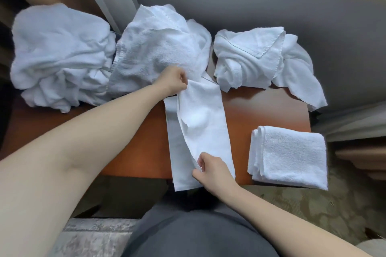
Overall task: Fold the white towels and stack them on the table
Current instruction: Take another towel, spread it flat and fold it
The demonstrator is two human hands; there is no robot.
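Note:
A long white towel (200, 127) lies lengthwise down the middle of the reddish-brown table (137, 144), folded over itself, its near end hanging off the front edge. My left hand (173, 80) pinches the top layer at the far end. At the near end my right hand (211, 170) pinches the same layer's edge. A folded white towel stack (290, 154) sits at the table's front right corner.
Three crumpled piles of white towels line the far side: one at the left (60, 56), one in the middle (163, 46), one at the right (259, 56) spilling over the table's edge. A grey sofa back (271, 2) runs behind the table.

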